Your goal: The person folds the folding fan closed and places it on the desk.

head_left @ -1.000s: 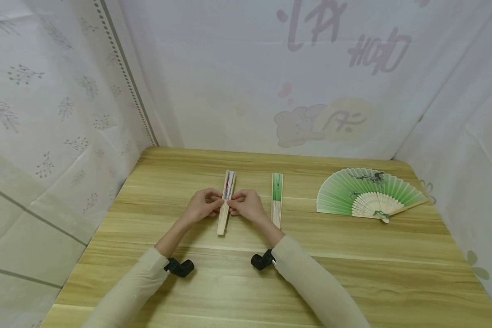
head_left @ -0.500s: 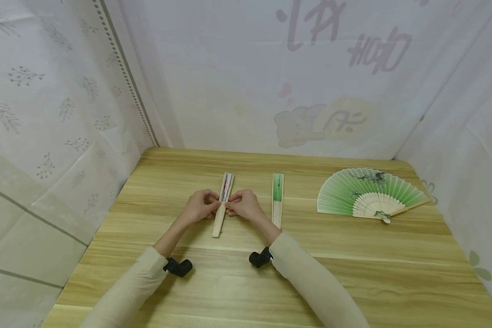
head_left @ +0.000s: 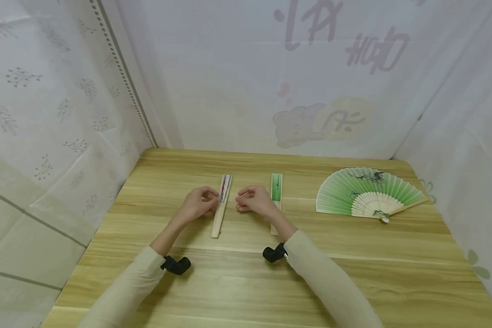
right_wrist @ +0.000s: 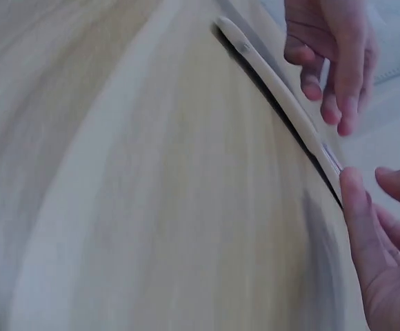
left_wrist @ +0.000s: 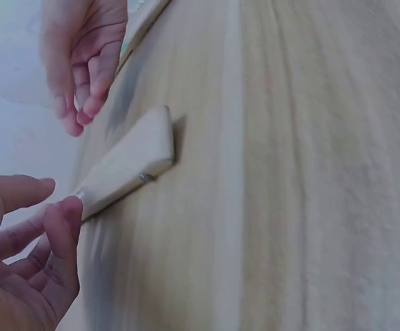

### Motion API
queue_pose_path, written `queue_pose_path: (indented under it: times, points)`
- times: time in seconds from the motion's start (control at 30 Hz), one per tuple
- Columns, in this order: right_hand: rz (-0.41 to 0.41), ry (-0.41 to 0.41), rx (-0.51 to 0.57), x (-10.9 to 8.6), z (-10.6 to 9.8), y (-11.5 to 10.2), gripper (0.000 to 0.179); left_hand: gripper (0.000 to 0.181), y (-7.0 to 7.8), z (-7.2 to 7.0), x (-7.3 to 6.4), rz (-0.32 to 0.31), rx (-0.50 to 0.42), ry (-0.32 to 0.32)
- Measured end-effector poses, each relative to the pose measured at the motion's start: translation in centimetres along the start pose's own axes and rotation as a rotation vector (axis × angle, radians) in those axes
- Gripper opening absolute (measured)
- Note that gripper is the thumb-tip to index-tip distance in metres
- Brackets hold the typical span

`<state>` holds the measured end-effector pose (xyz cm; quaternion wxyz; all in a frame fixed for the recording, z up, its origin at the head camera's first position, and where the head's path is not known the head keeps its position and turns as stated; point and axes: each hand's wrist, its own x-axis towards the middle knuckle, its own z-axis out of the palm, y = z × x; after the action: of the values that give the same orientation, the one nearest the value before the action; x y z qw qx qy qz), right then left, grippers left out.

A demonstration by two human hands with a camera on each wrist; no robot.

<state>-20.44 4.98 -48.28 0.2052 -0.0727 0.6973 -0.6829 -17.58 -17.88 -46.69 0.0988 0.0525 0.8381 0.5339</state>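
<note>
A folded hand fan (head_left: pixel 218 221) with pale wooden ribs and a white, red-and-dark patterned leaf lies slightly slanted on the wooden table. My left hand (head_left: pixel 197 203) is just left of it, fingertips beside its middle; the left wrist view shows thumb and fingers apart with nothing between them. To the fan's right, my right hand (head_left: pixel 256 200) hovers apart from it, fingers loosely bent and holding nothing. A second folded fan (head_left: pixel 276 187), with a green leaf, lies partly hidden under my right hand and wrist. In the left wrist view the first fan's rib end (left_wrist: pixel 148 141) shows its rivet.
At the right of the table (head_left: pixel 229 291) lies a spread green fan (head_left: pixel 338 196) with a dark painted motif and a green cord at its pivot. Printed cloth (head_left: pixel 213 82) hangs behind the table and along both sides.
Both hands have let go of the patterned folded fan, which has shifted slightly left and toward me. My right hand has moved off to the right; the left has drawn slightly left.
</note>
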Motion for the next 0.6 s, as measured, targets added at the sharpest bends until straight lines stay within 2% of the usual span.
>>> queue_pose_path:
  times: [0.13, 0.27, 0.6]
  points:
    - [-0.013, -0.023, 0.034, -0.7, -1.8, -0.5, 0.035, 0.027, 0.7, 0.5, 0.3, 0.020, -0.026, -0.046]
    - [-0.032, -0.014, 0.023, -1.6, -3.7, -1.2, 0.037, 0.028, 1.4, 1.4, 0.8, 0.050, -0.037, -0.085]
    - [-0.096, 0.041, 0.024, -3.9, -8.6, -1.3, 0.040, 0.030, 2.9, 3.6, 1.8, 0.161, -0.021, -0.123]
